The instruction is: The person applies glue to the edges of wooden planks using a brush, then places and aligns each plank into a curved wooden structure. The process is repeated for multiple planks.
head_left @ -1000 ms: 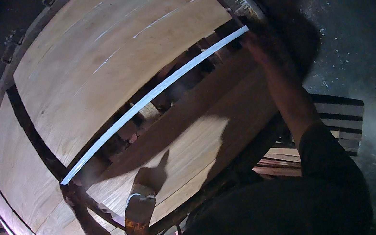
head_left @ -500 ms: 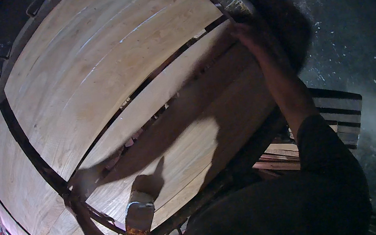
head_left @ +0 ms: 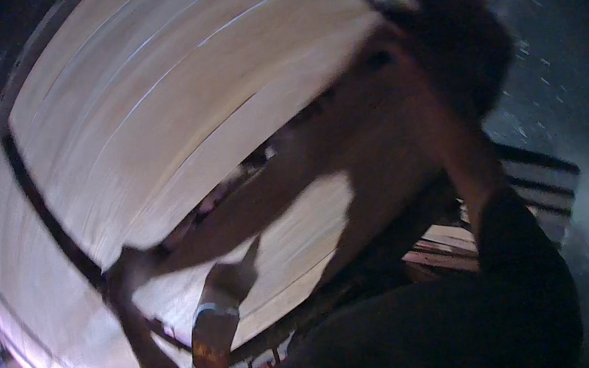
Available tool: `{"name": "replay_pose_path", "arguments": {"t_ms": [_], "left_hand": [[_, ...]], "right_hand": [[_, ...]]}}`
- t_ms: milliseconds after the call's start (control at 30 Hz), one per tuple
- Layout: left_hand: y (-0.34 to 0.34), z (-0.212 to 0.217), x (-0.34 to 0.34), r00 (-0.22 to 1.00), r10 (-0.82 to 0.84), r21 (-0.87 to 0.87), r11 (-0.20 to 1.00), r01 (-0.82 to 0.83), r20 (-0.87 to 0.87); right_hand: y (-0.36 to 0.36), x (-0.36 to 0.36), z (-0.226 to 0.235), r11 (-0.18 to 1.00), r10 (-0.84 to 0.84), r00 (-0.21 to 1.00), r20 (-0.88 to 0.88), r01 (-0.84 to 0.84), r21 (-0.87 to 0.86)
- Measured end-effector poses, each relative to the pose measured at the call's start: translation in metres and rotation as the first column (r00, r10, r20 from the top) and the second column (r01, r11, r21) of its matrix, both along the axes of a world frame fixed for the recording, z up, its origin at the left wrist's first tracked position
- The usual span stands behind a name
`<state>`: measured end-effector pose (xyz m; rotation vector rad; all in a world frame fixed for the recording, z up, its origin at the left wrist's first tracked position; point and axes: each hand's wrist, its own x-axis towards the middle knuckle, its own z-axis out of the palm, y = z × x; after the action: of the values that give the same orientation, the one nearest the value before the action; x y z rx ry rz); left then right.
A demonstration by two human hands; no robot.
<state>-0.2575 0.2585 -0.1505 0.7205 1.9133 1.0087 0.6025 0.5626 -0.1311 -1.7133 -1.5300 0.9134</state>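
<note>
Pale wooden boards (head_left: 164, 74) lie side by side on a dark frame. Both my hands are at opposite ends of one narrow board (head_left: 226, 137), which sits against the far boards. My left hand (head_left: 124, 274) is at its left end, by a dark crossbar (head_left: 46, 202). My right hand (head_left: 395, 43) is at its right end, in shadow. Motion and darkness smear the fingers of both hands. A dark gap (head_left: 257, 161) runs between this board and the near boards (head_left: 307, 220). A bottle with a brownish-orange lower part (head_left: 214, 337) is close to my left forearm.
Stacked wood strips (head_left: 444, 245) lie under the near edge beside my right arm. A dark slatted piece (head_left: 542, 185) stands to the right above the speckled grey floor (head_left: 579, 103). Bright light falls at the lower left. My arms' shadows cross the boards.
The narrow board has shifted away from me with both hands at its ends. Its gap to the far boards has closed to a thin line, and the gap on its near side is wider.
</note>
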Motion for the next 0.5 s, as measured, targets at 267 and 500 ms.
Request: {"name": "replay_pose_path", "arguments": {"t_ms": [267, 500], "left_hand": [[0.042, 0.036, 0.061, 1.000, 0.009, 0.251, 0.968, -0.013, 0.017], [0.035, 0.028, 0.055, 0.911, 0.203, 0.207, 0.934, -0.290, 0.359]], "right_hand": [[0.000, 0.069, -0.029, 0.989, 0.120, 0.982, 0.145, -0.106, -0.102], [0.011, 0.076, -0.034, 0.980, 0.168, 0.972, 0.165, -0.146, -0.137]]}}
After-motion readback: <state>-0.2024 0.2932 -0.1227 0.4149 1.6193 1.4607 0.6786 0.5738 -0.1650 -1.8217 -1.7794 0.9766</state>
